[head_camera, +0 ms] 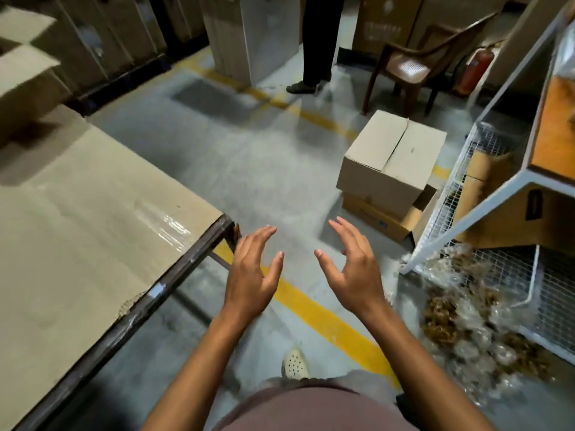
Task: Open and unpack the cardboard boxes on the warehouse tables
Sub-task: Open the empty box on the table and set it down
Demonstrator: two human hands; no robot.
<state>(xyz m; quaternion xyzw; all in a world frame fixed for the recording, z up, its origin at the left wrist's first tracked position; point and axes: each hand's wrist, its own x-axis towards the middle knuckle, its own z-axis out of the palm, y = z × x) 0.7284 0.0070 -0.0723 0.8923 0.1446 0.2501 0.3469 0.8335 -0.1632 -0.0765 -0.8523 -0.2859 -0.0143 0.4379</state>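
The closed cardboard box [390, 163] is sitting on a lower box [381, 220] on the floor [249, 169], ahead and rightward (top seam running away from the person), lying nearer the right hand [353, 269] than the left hand [252, 275], both spread wide, holding nothing.

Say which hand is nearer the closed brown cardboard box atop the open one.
Right. The right hand hovers just short of the closed brown cardboard box; the left hand is farther off, by the cardboard-covered table corner.

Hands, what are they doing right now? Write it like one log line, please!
left hand: open, empty | right hand: open, empty | cardboard box: flaps shut, atop lower box, untouched
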